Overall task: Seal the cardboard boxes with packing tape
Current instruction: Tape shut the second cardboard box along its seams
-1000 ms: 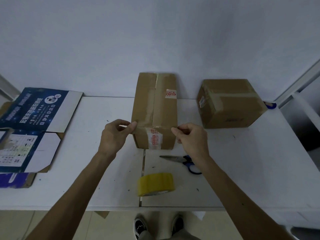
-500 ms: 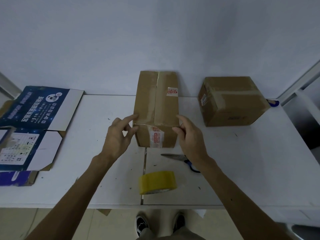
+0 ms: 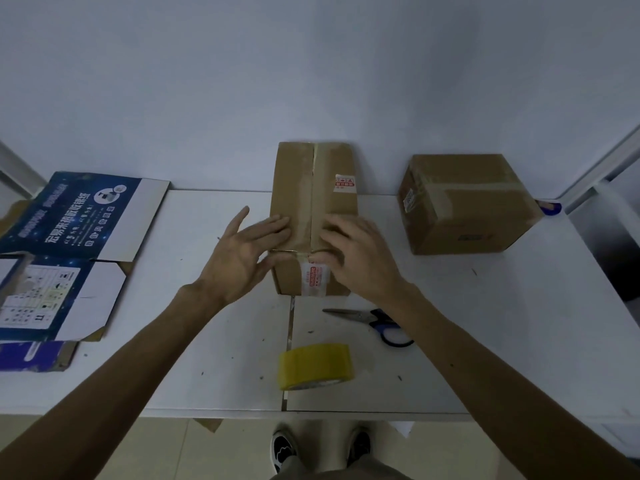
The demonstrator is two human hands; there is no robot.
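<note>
Two open hands lie on the upright cardboard box (image 3: 298, 188) at frame centre. Left hand (image 3: 242, 258) and right hand (image 3: 360, 261), fingers straight, flank its taped seam (image 3: 313, 202), which runs away up-frame. The packing tape roll (image 3: 315, 365) lies below, nearer the right hand.

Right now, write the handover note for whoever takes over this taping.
Left hand: open, fingers flat on top of the middle box, left of its seam.
Right hand: open, pressing the top right of the seam, thumb at the near edge.
Tape roll and scissors lie on the table in front of it; right box stands apart, taped.
Done: tape along the middle box's seam.
Left: probably smooth the near edge down; far end not visible.
</note>
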